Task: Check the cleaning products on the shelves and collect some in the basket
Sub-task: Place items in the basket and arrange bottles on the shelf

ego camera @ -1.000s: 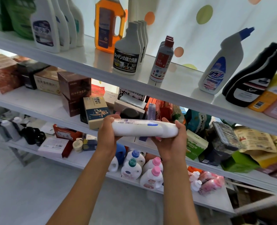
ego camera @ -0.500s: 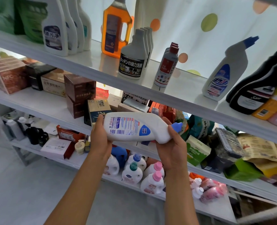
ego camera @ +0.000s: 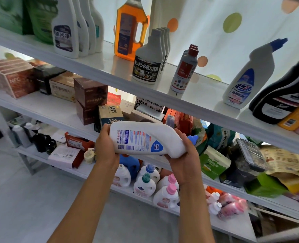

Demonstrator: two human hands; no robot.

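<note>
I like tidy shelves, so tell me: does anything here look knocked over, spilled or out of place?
No spill or damage shows. The white bottle lies sideways only because the left hand and right hand hold it. On the bottom shelf, pink pouches lie flat in a loose heap beside upright jugs.

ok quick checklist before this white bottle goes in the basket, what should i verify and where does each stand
1. Grip on the bottle: ok. The left hand holds the base end of the white bottle and the right hand holds its neck end.
2. Back label readable: ok. The printed side with the barcode faces the camera.
3. Cap closed: cannot tell. Only a bit of the blue cap shows behind the right hand.
4. Basket within reach: cannot tell. No basket is in view.
5. Same product left on the top shelf: ok. A matching blue-capped bottle stands there upright.
</note>
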